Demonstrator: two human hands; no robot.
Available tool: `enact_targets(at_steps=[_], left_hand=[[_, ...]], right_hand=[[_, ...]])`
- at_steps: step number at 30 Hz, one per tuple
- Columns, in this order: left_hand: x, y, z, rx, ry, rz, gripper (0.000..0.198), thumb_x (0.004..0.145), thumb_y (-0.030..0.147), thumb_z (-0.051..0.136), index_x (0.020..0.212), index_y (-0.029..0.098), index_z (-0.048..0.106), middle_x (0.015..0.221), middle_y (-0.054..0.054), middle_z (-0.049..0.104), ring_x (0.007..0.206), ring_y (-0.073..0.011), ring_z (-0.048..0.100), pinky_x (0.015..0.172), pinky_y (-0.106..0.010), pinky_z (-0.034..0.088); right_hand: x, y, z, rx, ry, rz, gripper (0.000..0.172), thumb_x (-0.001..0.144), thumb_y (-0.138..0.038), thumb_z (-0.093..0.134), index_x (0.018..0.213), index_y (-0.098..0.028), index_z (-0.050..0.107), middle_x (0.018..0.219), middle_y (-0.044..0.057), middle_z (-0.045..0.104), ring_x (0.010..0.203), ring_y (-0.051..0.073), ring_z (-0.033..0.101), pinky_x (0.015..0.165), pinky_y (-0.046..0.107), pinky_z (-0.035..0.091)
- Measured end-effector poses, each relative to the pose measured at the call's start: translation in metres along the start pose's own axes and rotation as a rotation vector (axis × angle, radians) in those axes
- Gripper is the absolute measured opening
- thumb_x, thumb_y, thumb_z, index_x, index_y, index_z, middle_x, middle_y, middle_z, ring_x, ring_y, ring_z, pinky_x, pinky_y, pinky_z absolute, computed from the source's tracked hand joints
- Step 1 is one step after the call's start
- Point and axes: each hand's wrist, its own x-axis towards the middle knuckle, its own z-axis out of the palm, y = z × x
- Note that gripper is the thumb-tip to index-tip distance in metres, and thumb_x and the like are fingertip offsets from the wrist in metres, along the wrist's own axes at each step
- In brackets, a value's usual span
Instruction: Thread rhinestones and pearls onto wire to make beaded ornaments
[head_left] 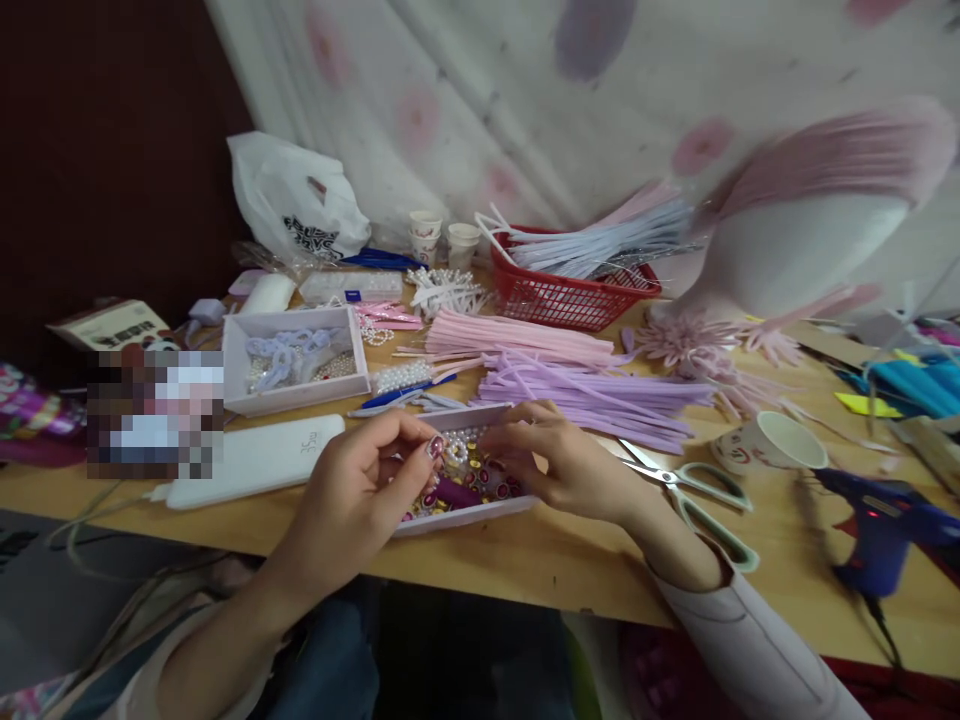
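My left hand [358,487] and my right hand [559,462] hover over a shallow white tray of beads and gems [461,515] at the near edge of the wooden table [570,570]. Both hands have their fingers curled into a pinch above the tray. Between the fingertips sits a small pearl ornament [454,449]; which hand grips it is hard to tell. Red and gold gems and a purple piece lie in the tray under my fingers.
Lilac pipe cleaners [592,395] and pink ones [517,340] lie behind the tray. Scissors [694,495], a paper cup [772,445] and a blue glue gun [877,530] sit right. A white power bank [255,460], a white box [296,360] and a red basket [574,295] stand left and back.
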Motion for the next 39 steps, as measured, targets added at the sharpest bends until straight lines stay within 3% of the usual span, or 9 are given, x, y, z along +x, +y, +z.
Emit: enact_targets(at_steps=[2, 5, 7, 10, 15, 24, 34, 39], left_hand=[[0.002, 0.000, 0.004, 0.018, -0.001, 0.008, 0.009, 0.090, 0.024, 0.058, 0.088, 0.018, 0.063, 0.075, 0.001, 0.063, 0.067, -0.0121, 0.061, 0.061, -0.021, 0.049], [0.006, 0.001, 0.012, 0.018, -0.003, 0.000, 0.009, 0.088, 0.024, 0.059, 0.086, 0.017, 0.065, 0.077, 0.000, 0.066, 0.070, -0.0132, 0.063, 0.065, -0.022, 0.051], [0.008, 0.001, 0.017, 0.005, -0.003, -0.028, 0.009, 0.088, 0.025, 0.059, 0.086, 0.017, 0.065, 0.077, 0.000, 0.066, 0.069, -0.0134, 0.064, 0.065, -0.022, 0.051], [0.010, 0.001, 0.024, 0.028, -0.005, -0.036, 0.010, 0.089, 0.025, 0.058, 0.086, 0.017, 0.064, 0.075, 0.000, 0.066, 0.068, -0.0130, 0.062, 0.063, -0.022, 0.049], [0.010, 0.003, 0.031, 0.063, -0.046, 0.005, 0.011, 0.091, 0.023, 0.054, 0.085, 0.018, 0.062, 0.079, 0.000, 0.065, 0.071, -0.0126, 0.061, 0.062, -0.022, 0.046], [0.006, 0.010, 0.036, -0.060, -0.130, -0.051, 0.011, 0.089, 0.024, 0.055, 0.080, 0.018, 0.057, 0.063, 0.005, 0.054, 0.057, -0.0100, 0.051, 0.057, -0.023, 0.044], [0.018, 0.010, 0.022, -0.262, -0.316, -0.164, 0.016, 0.083, 0.029, 0.064, 0.077, 0.015, 0.061, 0.063, 0.001, 0.063, 0.055, -0.0103, 0.057, 0.055, -0.022, 0.048], [0.022, 0.018, 0.019, 0.033, -0.349, -0.074, 0.012, 0.088, 0.025, 0.057, 0.085, 0.016, 0.065, 0.078, -0.002, 0.068, 0.071, -0.0143, 0.063, 0.068, -0.026, 0.050]], right_hand=[[-0.003, 0.002, -0.001, 0.040, -0.005, 0.006, 0.018, 0.092, -0.021, 0.061, 0.107, -0.018, 0.070, 0.101, 0.013, 0.070, 0.100, 0.026, 0.062, 0.087, 0.042, 0.050], [-0.008, 0.004, 0.001, 0.149, 0.148, 0.046, 0.019, 0.095, -0.030, 0.058, 0.109, -0.018, 0.066, 0.100, 0.010, 0.070, 0.096, 0.024, 0.063, 0.085, 0.040, 0.050], [-0.012, 0.003, 0.007, 0.170, 0.264, 0.038, 0.027, 0.095, -0.033, 0.059, 0.117, -0.018, 0.059, 0.106, 0.010, 0.068, 0.095, 0.024, 0.063, 0.084, 0.038, 0.049], [-0.014, -0.001, 0.019, 0.061, 0.338, -0.059, 0.043, 0.091, -0.035, 0.067, 0.127, -0.020, 0.050, 0.102, 0.009, 0.067, 0.088, 0.023, 0.064, 0.075, 0.035, 0.050], [-0.015, -0.003, 0.026, -0.147, 0.456, -0.232, 0.014, 0.099, -0.022, 0.054, 0.113, -0.021, 0.055, 0.080, 0.004, 0.067, 0.071, 0.018, 0.060, 0.063, 0.029, 0.047], [-0.021, 0.009, 0.027, -0.141, 0.443, -0.363, 0.036, 0.098, -0.008, 0.046, 0.131, -0.022, 0.055, 0.099, 0.009, 0.072, 0.084, 0.020, 0.064, 0.072, 0.034, 0.053], [-0.018, -0.009, 0.035, 0.207, 0.562, -0.247, 0.014, 0.098, -0.015, 0.051, 0.105, -0.023, 0.060, 0.084, 0.004, 0.069, 0.074, 0.017, 0.064, 0.068, 0.030, 0.051], [-0.020, -0.011, 0.040, 0.392, 0.538, -0.028, 0.008, 0.098, -0.020, 0.054, 0.100, -0.021, 0.062, 0.085, 0.004, 0.068, 0.072, 0.015, 0.063, 0.065, 0.028, 0.050]])
